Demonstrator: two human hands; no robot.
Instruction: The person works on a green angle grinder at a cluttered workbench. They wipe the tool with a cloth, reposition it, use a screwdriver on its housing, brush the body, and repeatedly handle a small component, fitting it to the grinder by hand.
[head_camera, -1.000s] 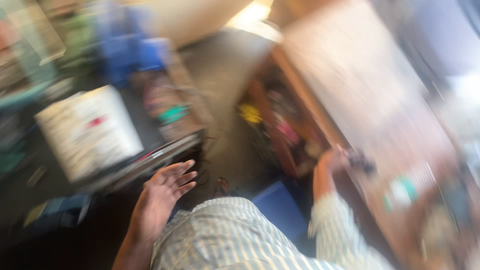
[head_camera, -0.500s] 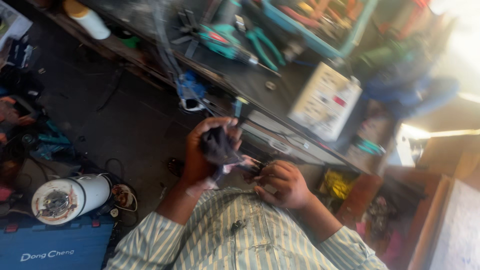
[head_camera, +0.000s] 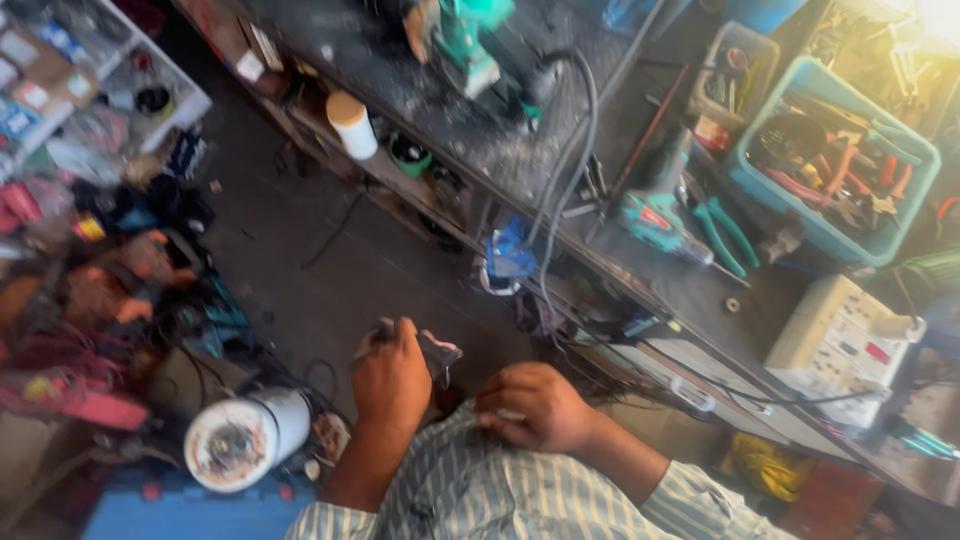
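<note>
My left hand (head_camera: 390, 378) is raised in front of my chest and grips a small dark part (head_camera: 438, 352) with a metal piece sticking out on each side of the fist. Just to its right, my right hand (head_camera: 535, 405) rests against my striped shirt (head_camera: 480, 490) with its fingers curled tight. What lies inside those fingers is hidden. The two hands are a short gap apart. Both hover over the dark floor in front of a long dirty workbench (head_camera: 520, 150).
The bench holds a teal power drill (head_camera: 655, 215), green-handled pliers (head_camera: 725, 235), a teal basket of hand tools (head_camera: 835, 165), a white box (head_camera: 840, 335) and a grey cable (head_camera: 570, 180). A white round spool (head_camera: 240, 440) and a blue case (head_camera: 190, 505) sit at lower left. A pile of parts fills the left.
The view has swung left along the bench. My hands, which were together on the dark part, have drawn apart, and only the left still holds it.
</note>
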